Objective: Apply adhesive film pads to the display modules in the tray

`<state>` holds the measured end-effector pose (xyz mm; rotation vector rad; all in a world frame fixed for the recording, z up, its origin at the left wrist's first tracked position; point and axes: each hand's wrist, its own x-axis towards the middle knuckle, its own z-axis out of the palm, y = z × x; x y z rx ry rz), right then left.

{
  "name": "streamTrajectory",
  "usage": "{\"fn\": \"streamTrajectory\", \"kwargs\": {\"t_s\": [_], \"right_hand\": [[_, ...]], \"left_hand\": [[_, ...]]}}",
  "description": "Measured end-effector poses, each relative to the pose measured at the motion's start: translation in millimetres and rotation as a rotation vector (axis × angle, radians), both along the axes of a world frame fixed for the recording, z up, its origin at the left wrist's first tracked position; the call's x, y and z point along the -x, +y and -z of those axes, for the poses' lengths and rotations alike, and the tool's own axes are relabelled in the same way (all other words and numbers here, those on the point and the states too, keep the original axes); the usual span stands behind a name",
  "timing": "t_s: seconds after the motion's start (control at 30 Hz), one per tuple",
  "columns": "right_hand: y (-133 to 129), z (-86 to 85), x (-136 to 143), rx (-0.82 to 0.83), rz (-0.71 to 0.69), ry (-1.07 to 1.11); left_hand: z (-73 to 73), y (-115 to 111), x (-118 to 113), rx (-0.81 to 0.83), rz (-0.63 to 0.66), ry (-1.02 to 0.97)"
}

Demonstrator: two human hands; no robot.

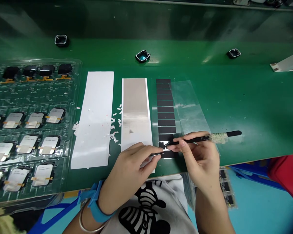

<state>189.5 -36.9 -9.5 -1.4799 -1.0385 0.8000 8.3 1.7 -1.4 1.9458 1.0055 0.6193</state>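
My left hand [134, 170] is closed, pinching a thin flat piece with a dark edge [157, 154] between thumb and fingers; most of it is hidden. In my right hand [201, 156] are black tweezers [197, 139] with a pale, rough wrapping round the rear part. The tweezer tips point left, close to the piece and over the near end of a strip of black rectangular stickers [166, 113]. A small white patch shows by the tips. Whether the tips grip anything, I cannot tell.
Left of the strip lie a silvery-beige sheet [134, 100] and a white sheet [95, 113], with white scraps [114, 133] between them. Clear film [191, 104] lies right. A clear tray [70, 91] holds several screen modules [48, 145]. Watch cases [143, 56] stand at the back.
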Motion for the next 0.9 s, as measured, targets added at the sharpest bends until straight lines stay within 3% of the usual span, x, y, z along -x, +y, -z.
{"fn": "streamTrajectory", "kwargs": {"t_s": [0.17,0.37,0.57,0.7,0.9], "right_hand": [[0,1.4,1,0.012,0.007,0.019],[3,-1.2,0,-0.012,0.060,0.076],[2,-4.3,0,-0.197,0.163,0.124],[3,-12.2,9,-0.320,0.142,0.201],[8,-18.4,22,-0.348,0.089,0.272]], "left_hand": [[-2.8,1,-1,0.023,-0.013,0.071],[-3.6,0,2,0.095,-0.086,0.016],[-5.9,-2,7,0.278,-0.196,-0.228],[-7.8,0,7,0.429,-0.184,-0.442],[-13.8,7,9,0.573,-0.171,-0.586]]}}
